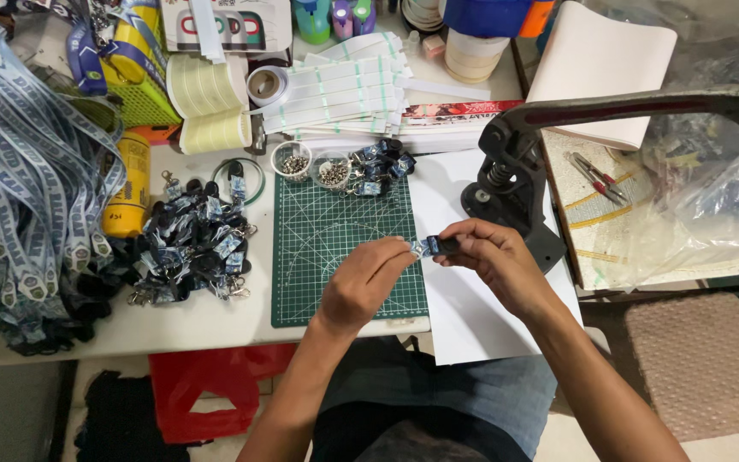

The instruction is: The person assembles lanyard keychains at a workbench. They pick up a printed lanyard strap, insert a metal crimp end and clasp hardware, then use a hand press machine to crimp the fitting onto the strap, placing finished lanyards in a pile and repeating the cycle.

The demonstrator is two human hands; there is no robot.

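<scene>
Your left hand (368,278) and right hand (493,261) meet over the right edge of the green cutting mat (318,274), fingertips of both pinched together on one small folded lanyard strap piece (431,246), held in the air just above the white sheet (472,316). Your grip is only at the tips, so the fold could spring open or the piece could slip out and drop onto the mat. Just beyond your right hand stands the black hand press (515,184), close enough that a careless reach could knock it. Farther back, two small cups of metal rivets (292,162) sit at the mat's top edge and could tip if bumped, beside the pile of finished clip pieces (194,244) to your left.
</scene>
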